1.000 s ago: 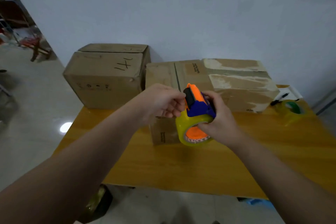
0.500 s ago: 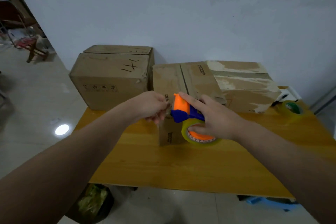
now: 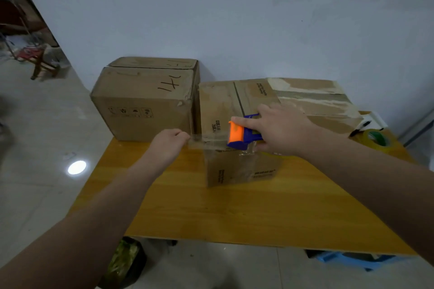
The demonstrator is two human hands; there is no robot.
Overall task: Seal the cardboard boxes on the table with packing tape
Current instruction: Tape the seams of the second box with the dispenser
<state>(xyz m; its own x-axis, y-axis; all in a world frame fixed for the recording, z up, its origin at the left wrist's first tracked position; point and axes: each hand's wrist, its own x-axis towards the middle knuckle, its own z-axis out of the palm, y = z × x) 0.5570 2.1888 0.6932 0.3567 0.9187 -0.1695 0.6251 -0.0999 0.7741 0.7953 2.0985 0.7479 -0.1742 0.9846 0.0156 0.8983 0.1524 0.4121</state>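
While the left box (image 3: 145,105), marked in black pen, stands untouched at the far left of the table (image 3: 234,213), the work is going on just to its right. The left hand (image 3: 168,145) hovers over the table near that box's near right corner, fingers curled and pinching the free end of a clear tape strip (image 3: 206,144). The pinch probably keeps the sticky end from folding back on itself and gives the strip something to pull against.

The strip runs rightwards from that pinch, taut and level, across the near left top edge of the right box (image 3: 220,105). It is hard to tell whether it already touches the cardboard. This lower, wider box sits against the left one and shows a dark seam running from far to near on its top, with torn patches of old tape further right.

At the strip's right end is the tape dispenser (image 3: 242,134), orange and blue, held just above the box's near edge. The right hand (image 3: 281,130) is wrapped over it from above, forefinger stretched along the top, likely to steer it and press the tape down. A sliver of the yellowish roll shows beneath the hand.

Well to the right lies a black marker (image 3: 359,125). Beside it a spare tape roll (image 3: 377,139) rests at the table's far right corner, out of the way.
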